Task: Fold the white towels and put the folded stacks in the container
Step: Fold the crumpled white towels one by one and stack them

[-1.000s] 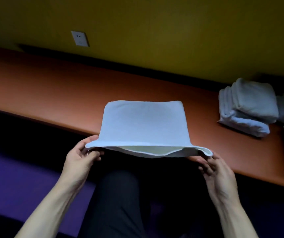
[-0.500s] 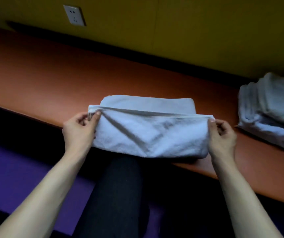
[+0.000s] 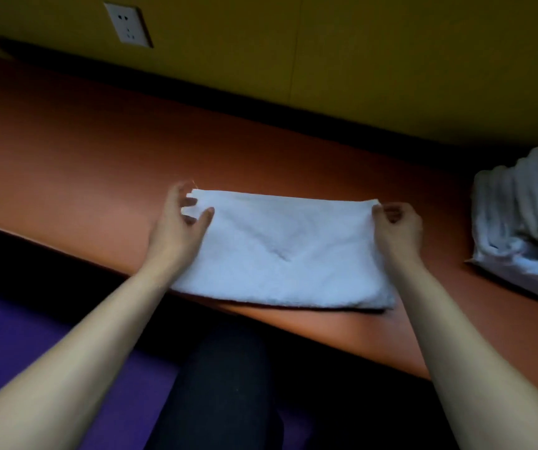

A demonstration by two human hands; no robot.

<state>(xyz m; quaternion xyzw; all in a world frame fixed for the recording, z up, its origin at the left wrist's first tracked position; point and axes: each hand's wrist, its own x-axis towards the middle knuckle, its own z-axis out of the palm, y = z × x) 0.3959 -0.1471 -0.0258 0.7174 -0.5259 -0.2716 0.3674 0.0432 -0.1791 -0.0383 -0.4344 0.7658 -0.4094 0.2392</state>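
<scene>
A white towel (image 3: 280, 254), folded into a flat rectangle, lies on the orange-brown counter (image 3: 76, 157) straight ahead at twelve o'clock, its near edge just overhanging the counter's front lip. The left hand (image 3: 176, 225) holds the far corner at about ten o'clock, thumb on top and fingers spread round the edge, seemingly pinching the layers so they line up. The right hand (image 3: 397, 228) grips the opposite far corner at about two o'clock, fingers curled tight on the cloth. Holding both far corners probably keeps the fold square as it settles. A diagonal crease runs across the middle. At three o'clock, well apart, sits a stack of folded towels (image 3: 527, 216). No container is in view.
</scene>
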